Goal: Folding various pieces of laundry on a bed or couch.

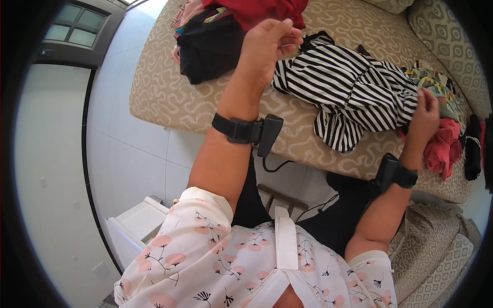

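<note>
Left hand (pixel 280 42), fingers loosely parted, is just beside black-and-white striped fabric garment (pixel 354 87) on beige patterned sofa (pixel 295 123) — right hand (pixel 427 114) touches its far end, grip unclear.

tiled floor (pixel 131 136) | patterned beige sofa (pixel 154 92) | paned door (pixel 73 25), apparently

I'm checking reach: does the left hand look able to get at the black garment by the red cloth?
Probably yes: the left hand looks empty and is close to the black garment, whose near part lies uncovered beside the red cloth.
</note>
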The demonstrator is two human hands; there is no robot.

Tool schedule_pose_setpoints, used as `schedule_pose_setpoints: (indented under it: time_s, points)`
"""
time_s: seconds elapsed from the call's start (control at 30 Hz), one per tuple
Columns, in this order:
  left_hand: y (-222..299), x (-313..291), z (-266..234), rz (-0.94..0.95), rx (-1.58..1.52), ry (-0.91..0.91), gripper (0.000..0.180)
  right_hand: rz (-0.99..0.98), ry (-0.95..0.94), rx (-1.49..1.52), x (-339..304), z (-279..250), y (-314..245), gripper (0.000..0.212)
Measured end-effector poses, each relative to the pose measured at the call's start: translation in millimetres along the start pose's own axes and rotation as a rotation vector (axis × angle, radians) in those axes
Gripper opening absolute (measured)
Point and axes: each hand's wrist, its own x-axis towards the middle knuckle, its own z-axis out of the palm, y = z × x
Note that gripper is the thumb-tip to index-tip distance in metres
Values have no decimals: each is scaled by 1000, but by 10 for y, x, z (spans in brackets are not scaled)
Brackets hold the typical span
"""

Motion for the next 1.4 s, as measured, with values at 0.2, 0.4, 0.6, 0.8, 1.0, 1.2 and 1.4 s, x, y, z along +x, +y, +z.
schedule_pose_setpoints:
  time_s: [0.2,0.4,0.6,0.8,1.0,1.2,1.4]
  points:
    - [-74,-19,107,-29,359,-159,17,-321,-357,-313,-201,239,8,36]
    - [-115,-107,186,-114,597,-323,29,-153,-365,4,-308,306,-467,21]
    - [-212,-202,215,220,852,-469,61,-197,-425,763,-691,288,-1140,13]
    - [-174,-58,141,282,418,-374,39,-199,-442,946,-652,319,-1037,13]
    - [-173,1,-113,-28,-718,-634,42,59,-276,762,-541,383,-871,29]
    - [-142,245,-132,-55,-791,-604,43,159,-641,764,-809,601,-934,56]
    - [-142,301,-209,-34,-784,-567,43,342,-729,929,-613,445,-729,43]
